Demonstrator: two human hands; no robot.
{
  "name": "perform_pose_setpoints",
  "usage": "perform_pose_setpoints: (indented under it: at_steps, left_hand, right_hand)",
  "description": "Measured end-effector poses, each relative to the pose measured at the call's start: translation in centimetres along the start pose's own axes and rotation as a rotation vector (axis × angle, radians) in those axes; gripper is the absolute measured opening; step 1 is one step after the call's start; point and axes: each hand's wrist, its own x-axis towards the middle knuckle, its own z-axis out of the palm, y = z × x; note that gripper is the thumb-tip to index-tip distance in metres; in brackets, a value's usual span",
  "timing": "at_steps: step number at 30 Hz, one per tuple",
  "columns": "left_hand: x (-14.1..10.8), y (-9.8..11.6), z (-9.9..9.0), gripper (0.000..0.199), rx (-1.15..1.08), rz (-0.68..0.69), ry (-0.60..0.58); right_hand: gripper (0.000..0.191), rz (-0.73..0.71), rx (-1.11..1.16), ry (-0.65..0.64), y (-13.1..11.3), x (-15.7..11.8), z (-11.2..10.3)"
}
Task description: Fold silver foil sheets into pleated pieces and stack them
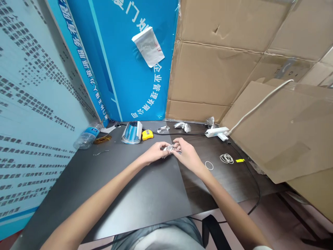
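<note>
Near the middle of the desk, a small bundle of silvery strips (170,148) is between my two hands. My left hand (155,152) pinches its left side with thumb and fingers. On the right side, the bent fingers and thumb of my right hand (186,152) close round the same bundle. Behind the hands lie a small silvery piece (163,129) and a fanned silvery bundle (182,127). Another fanned bundle (211,122) stands by the white power strip. A white loop (209,165) lies to the right of my right forearm, with several more loops (227,158) beyond it.
A yellow tape measure (147,134) and a blue-and-silver roll (132,132) stand behind my left hand. Farther left are a plastic bottle (87,137) and brown tape (102,139). A power strip (216,132), cables and a yellow tag (240,160) are right. Cardboard (203,76) walls the back.
</note>
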Motion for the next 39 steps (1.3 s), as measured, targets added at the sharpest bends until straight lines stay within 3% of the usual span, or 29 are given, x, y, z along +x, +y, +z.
perform_pose_setpoints:
  at_steps: [2,5,8,13,20,23,30,34,39]
  left_hand:
    - [-0.2,0.0,-0.2,0.039,-0.001,0.005,-0.018]
    - [-0.5,-0.2,-0.7,0.038,-0.018,-0.006,-0.082]
    - [-0.6,-0.6,-1.1,0.038,-0.062,-0.015,-0.181]
    - [-0.6,-0.8,-1.3,0.044,-0.078,0.004,-0.239]
    - [-0.5,-0.4,-0.5,0.053,-0.016,0.026,-0.156]
    - [-0.5,-0.7,-0.4,0.05,0.054,0.074,-0.116]
    - [-0.6,-2.9,-0.1,0.037,0.31,0.315,0.023]
    - [-0.8,-3.8,0.0,0.046,0.409,0.291,0.085]
    - [-1.2,-3.5,0.0,0.024,0.531,0.262,0.09]
  right_hand:
    - [0.032,-0.018,0.019,-0.02,0.3,0.1,0.2]
    - [0.029,-0.039,-0.025,0.067,0.8,0.2,0.4]
    - [0.042,-0.055,-0.053,0.152,1.3,0.1,0.7]
    - [0.061,0.119,0.103,-0.012,2.1,0.3,1.1]
    - [0.059,0.12,0.092,-0.053,2.5,0.2,1.5]
    - [0.067,0.094,0.051,-0.13,2.5,-0.1,1.3]
    - [0.071,-0.174,-0.194,-0.244,2.5,-0.5,1.6]
    - [0.067,-0.215,-0.213,-0.219,3.4,-0.5,1.7]
    - [0.058,-0.143,-0.049,-0.155,5.1,-0.3,1.7]
